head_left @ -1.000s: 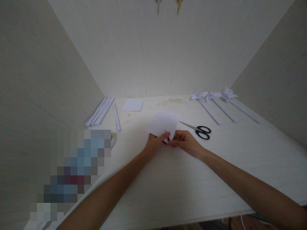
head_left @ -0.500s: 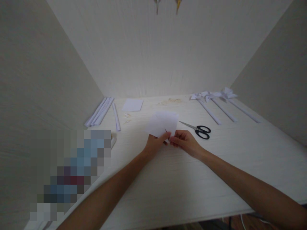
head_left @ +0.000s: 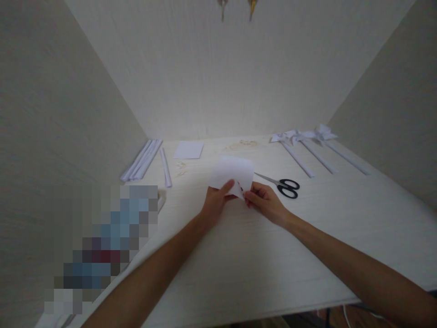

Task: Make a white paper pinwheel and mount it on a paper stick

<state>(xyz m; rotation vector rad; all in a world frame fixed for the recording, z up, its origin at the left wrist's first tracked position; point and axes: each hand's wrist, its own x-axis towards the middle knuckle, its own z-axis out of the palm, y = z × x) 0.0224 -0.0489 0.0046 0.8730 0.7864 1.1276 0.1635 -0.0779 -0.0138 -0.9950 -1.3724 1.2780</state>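
White paper square (head_left: 234, 172) sits pinched at its near edge btwn left hand (head_left: 215, 205) & right hand (head_left: 265, 202), just left of the scissors (head_left: 282, 186): pinwheels (head_left: 300, 136) w/ sticks lie finished behind the scissors, this sheet unfolded as yet.

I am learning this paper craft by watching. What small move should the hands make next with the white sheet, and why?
Probably press the near corner flat: both the left hand and right hand pinch the white sheet there, where a small flap looks turned over.
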